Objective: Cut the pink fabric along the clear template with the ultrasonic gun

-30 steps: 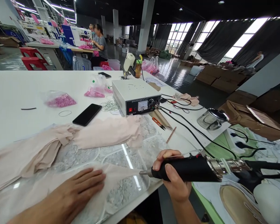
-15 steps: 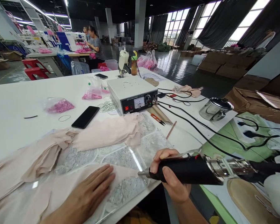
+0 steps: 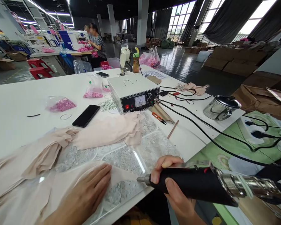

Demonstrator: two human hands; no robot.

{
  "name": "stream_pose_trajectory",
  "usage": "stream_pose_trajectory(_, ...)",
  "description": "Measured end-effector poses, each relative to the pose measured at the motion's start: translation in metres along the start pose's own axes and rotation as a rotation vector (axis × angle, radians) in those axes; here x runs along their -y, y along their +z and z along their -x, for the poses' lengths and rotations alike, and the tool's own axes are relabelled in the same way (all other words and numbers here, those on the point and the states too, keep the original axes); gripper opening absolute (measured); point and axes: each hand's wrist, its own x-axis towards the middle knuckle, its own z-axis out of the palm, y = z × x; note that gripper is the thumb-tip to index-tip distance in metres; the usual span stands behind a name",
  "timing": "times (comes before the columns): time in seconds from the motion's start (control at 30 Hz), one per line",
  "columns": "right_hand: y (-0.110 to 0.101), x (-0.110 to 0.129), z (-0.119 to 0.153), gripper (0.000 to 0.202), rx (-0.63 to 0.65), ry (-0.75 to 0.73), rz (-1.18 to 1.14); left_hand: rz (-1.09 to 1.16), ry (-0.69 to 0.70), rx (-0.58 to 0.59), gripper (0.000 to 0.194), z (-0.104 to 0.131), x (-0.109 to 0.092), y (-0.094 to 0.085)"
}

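My left hand [image 3: 90, 190] lies flat, fingers stretched out, on a beige fabric piece [image 3: 120, 175] whose narrow end points right. My right hand [image 3: 172, 184] is wrapped round a black handheld ultrasonic welding tool [image 3: 194, 182] with a metal tip. That tip meets the fabric's pointed end, or hovers just over it; I cannot tell which. Beneath the fabric is a clear-covered, stone-patterned mat [image 3: 121, 157]. More beige fabric [image 3: 107, 129] lies beyond my left hand, and a folded heap [image 3: 46, 156] is at the left.
A white control box [image 3: 135, 90] with a meter stands behind the mat, its black cable [image 3: 196, 125] running right. Nearby lie a phone [image 3: 86, 115], orange thread snips [image 3: 159, 118] and a brown stick [image 3: 173, 129]. A lidded metal cup [image 3: 221, 107] stands near the right edge. Someone sews in the background.
The tool's rear end has swung lower and toward me, while its tip has shifted slightly left and down along the fabric's end. My left hand has slid a little left, still flat.
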Motion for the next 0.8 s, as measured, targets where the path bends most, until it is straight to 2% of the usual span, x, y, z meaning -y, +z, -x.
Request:
stream_pose_trajectory(0.1, -0.001, 0.001, 0.004, 0.014, 0.046, 0.005, 0.016, -0.063, -0.046, -0.004, 0.035, -0.001, -0.009, 0.005)
stream_pose_trajectory(0.27, 0.001, 0.010, 0.006, 0.014, 0.009, 0.002, 0.054, -0.176, -0.107, -0.017, 0.043, 0.002, -0.024, 0.016)
stream_pose_trajectory(0.43, -0.002, 0.021, 0.004, 0.010, 0.128, 0.045, 0.100, -0.207, -0.086, 0.025, 0.053, 0.001, -0.031, 0.019)
stream_pose_trajectory(0.5, 0.000, 0.020, 0.006, 0.011, 0.081, 0.037, 0.081, -0.239, -0.082, 0.019, 0.057, -0.003, -0.034, 0.018)
stream_pose_trajectory(0.63, 0.009, 0.014, 0.011, 0.016, -0.091, 0.016, 0.053, -0.296, -0.102, 0.043, 0.064, -0.008, -0.041, 0.019)
stream_pose_trajectory(0.8, 0.015, 0.012, 0.014, 0.016, -0.120, 0.013, 0.023, -0.276, -0.103, 0.067, 0.073, -0.001, -0.042, 0.020)
